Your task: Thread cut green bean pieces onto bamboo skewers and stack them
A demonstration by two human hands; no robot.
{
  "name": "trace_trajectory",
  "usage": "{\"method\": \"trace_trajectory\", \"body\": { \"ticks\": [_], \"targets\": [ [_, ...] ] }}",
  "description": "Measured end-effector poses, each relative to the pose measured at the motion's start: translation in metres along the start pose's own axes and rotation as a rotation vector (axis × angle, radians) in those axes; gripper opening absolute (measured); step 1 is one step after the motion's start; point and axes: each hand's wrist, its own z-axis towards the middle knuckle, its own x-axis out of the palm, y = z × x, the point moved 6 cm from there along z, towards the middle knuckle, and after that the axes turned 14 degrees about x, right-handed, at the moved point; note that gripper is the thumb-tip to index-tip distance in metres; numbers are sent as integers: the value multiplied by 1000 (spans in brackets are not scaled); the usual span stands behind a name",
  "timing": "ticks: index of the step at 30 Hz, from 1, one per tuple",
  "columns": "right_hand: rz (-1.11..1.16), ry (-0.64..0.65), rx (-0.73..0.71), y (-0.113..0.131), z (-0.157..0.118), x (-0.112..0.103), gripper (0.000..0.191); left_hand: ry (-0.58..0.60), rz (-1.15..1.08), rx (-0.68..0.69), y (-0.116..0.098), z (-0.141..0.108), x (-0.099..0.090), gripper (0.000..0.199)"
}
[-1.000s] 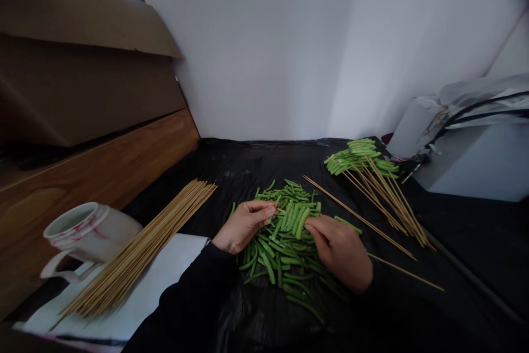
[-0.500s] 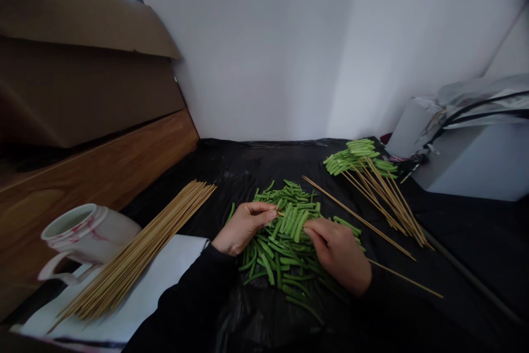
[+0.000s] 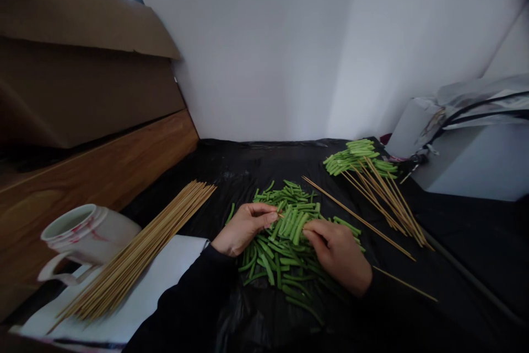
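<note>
Several green bean pieces [image 3: 294, 222] sit side by side across a thin bamboo skewer [image 3: 405, 282], whose far end sticks out past my right sleeve. My left hand [image 3: 243, 226] pinches around the skewer's tip, to the left of the threaded pieces. On their other side, my right hand [image 3: 339, 251] is closed around the skewer, its thumb and forefinger against the last piece. Both hands are just above a loose heap of cut green beans [image 3: 268, 265], which they partly cover.
At left, a bundle of bamboo skewers [image 3: 140, 256] lies on white paper [image 3: 165, 270] beside a lying mug [image 3: 99, 232]. Skewered beans [image 3: 359, 155] are piled at back right. Loose skewers [image 3: 359, 218] lie nearer. A cardboard box [image 3: 82, 88] stands left, a pale box [image 3: 475, 160] right.
The skewer's rear end has shifted slightly left and down, and its tilt has changed a little. My hands stay almost in place, with the same bean pieces between them.
</note>
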Motion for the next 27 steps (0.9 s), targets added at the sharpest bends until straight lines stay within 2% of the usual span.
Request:
{"method": "trace_trajectory", "body": {
  "ticks": [3, 11, 18, 21, 27],
  "targets": [
    [13, 26, 14, 0, 2, 0, 21, 5, 2, -6, 0, 0, 0, 28],
    [-1, -35, -10, 1, 1, 0, 20, -25, -1, 20, -11, -1, 0, 27],
    [-86, -40, -26, -3, -2, 3, 25, -16, 173, 159, -18, -1, 7, 25],
    [-123, -28, -28, -3, -3, 4, 25, -17, 164, 164, -18, -2, 10, 24],
    [-37, 22, 15, -3, -1, 4, 22, 4, 176, 163, -16, -2, 9, 26]
  ]
}}
